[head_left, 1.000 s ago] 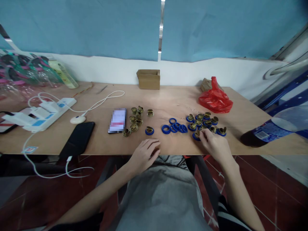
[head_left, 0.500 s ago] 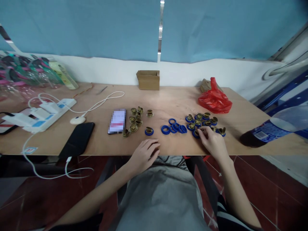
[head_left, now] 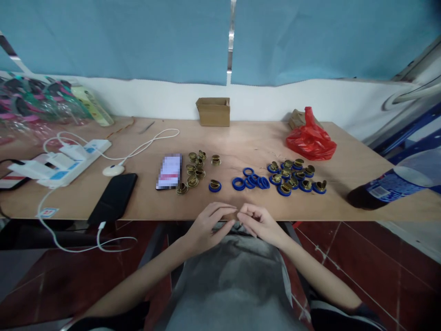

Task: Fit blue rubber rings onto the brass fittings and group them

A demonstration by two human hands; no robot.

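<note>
My left hand (head_left: pixel 208 225) and my right hand (head_left: pixel 260 223) meet fingertip to fingertip at the front edge of the wooden table (head_left: pixel 241 142). Both sets of fingers are curled, and I cannot make out whether a small piece sits between them. Just beyond them lie a cluster of loose blue rings (head_left: pixel 251 180) and one brass piece in a blue ring (head_left: pixel 215 185). A pile of bare brass pieces (head_left: pixel 195 170) is to the left. On the right, several brass pieces fitted with blue rings (head_left: pixel 296 179) form another pile.
A phone with a lit screen (head_left: pixel 169 171) and a black phone (head_left: pixel 115 196) lie left of the brass pile, beside a white power strip (head_left: pixel 65 158) with cables. A cardboard box (head_left: pixel 213 111) and a red plastic bag (head_left: pixel 311 139) sit further back. A dark bottle (head_left: pixel 389 184) lies at the right.
My right hand has left the ringed pile on the right and come back to the table's front edge, where it now touches my left hand. The left hand lifted its fingers slightly.
</note>
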